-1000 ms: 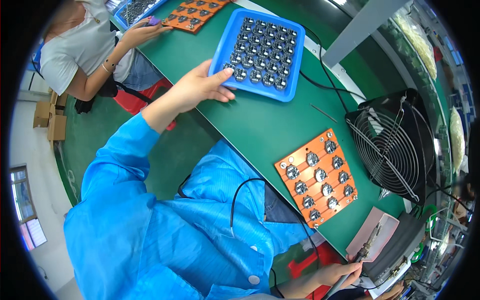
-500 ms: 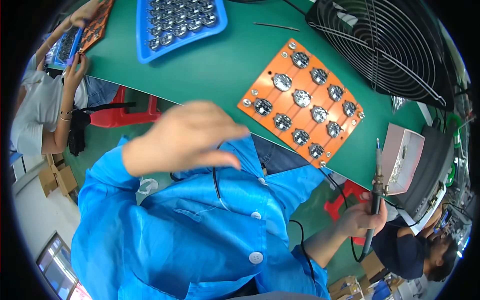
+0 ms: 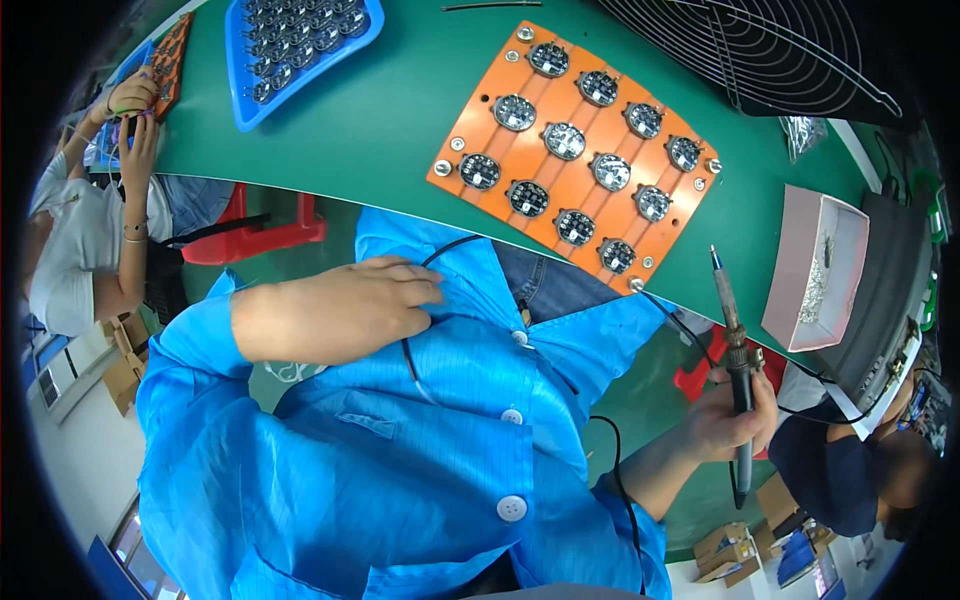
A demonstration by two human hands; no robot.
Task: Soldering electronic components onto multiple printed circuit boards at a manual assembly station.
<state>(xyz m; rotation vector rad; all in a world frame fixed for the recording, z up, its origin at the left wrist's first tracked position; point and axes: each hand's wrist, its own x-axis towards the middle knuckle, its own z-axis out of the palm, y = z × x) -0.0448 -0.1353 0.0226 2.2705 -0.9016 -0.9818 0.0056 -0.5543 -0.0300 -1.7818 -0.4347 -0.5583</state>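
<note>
My right hand (image 3: 732,418) is closed around the handle of a soldering iron (image 3: 740,380), held upright with its tip pointing up, near the right front edge of the table. In front of me lies an orange fixture board (image 3: 590,118) bearing several round black-and-silver watch-like modules (image 3: 565,141) in rows. The iron's tip is apart from the board, off its right corner. My left hand (image 3: 345,308) is before my blue jacket, fingers curled over a black cable (image 3: 452,248) that runs across my chest; the fingers hide part of the cable.
A blue tray (image 3: 372,25) of similar round parts stands at the far left on the green table (image 3: 420,90). To the right are a pink box (image 3: 795,255) with small metal bits and a black wire-guarded fan (image 3: 740,40). A co-worker's hands (image 3: 135,100) work at far left.
My left hand has dropped back toward my chest and curled its fingers, shifting the cable left. The iron has tilted left in my right hand. The view has shifted slightly.
</note>
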